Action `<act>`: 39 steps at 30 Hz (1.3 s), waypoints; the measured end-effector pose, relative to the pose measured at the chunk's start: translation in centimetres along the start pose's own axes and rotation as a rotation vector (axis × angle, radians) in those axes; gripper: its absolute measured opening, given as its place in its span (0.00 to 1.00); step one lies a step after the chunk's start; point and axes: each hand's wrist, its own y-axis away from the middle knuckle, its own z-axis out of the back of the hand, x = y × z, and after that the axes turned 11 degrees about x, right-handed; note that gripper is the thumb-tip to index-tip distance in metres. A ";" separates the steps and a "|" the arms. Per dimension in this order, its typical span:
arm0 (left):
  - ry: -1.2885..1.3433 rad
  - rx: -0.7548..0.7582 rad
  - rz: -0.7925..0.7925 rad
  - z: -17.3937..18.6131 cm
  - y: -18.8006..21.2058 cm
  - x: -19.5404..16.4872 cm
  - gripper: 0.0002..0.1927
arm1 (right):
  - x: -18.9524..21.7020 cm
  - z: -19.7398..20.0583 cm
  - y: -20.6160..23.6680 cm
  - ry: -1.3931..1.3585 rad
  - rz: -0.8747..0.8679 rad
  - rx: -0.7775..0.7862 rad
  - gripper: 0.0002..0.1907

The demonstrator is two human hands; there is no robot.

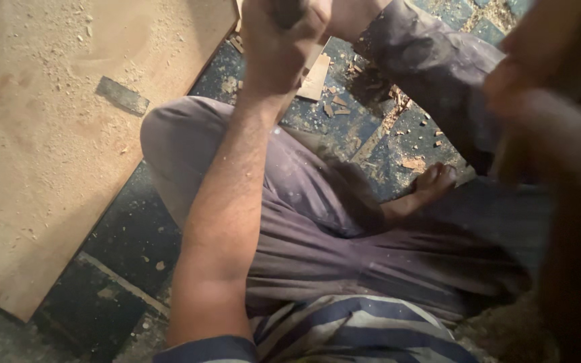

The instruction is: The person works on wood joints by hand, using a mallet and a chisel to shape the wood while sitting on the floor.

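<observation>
My right hand (539,114) is closest to me, big and blurry; I cannot tell if it is open or holds anything. Past my striped shirt (364,329) and folded legs, my left hand (280,40) is squeezed tight around a dark tool handle (289,10) at the top edge. I should grip firmly and work slowly, clear of my bare foot (432,185). A dusty wooden board (48,134) lies on the floor to the left.

A broad wooden board (42,154) dusted with sawdust lies at the left on the dark tiled floor (129,235), a small dark flat piece (123,95) resting on it. Wood chips (398,101) are scattered far right.
</observation>
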 end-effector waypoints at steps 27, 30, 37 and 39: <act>0.118 -0.029 -0.070 0.9 -0.5 1.1 0.08 | -1.3 -0.4 0.7 -0.105 0.045 -0.119 0.26; 0.027 -0.054 -0.058 2.0 -0.5 1.4 0.09 | -0.8 -0.1 0.6 -0.155 0.007 -0.119 0.18; -0.018 -0.029 -0.049 1.8 0.2 2.0 0.08 | -1.7 -0.3 1.2 -0.062 0.023 -0.081 0.06; 0.096 0.002 -0.090 1.3 0.1 1.5 0.06 | -1.9 -0.3 1.1 -0.070 0.047 -0.100 0.09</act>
